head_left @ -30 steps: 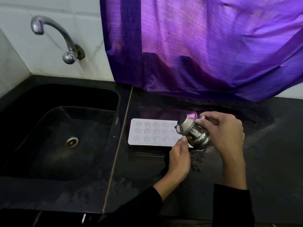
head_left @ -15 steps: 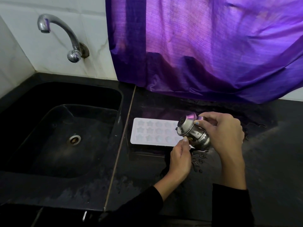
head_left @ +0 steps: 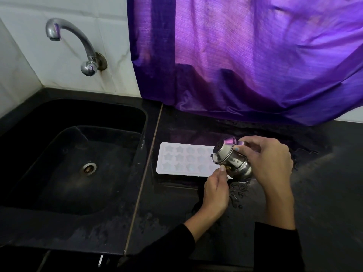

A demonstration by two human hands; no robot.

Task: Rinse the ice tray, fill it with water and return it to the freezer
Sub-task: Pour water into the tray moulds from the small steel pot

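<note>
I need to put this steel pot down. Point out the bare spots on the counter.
Bare counter lies right of the right hand, and between the sink and the left hand. It is crowded by the ice tray, steel pot and water drops.
</note>
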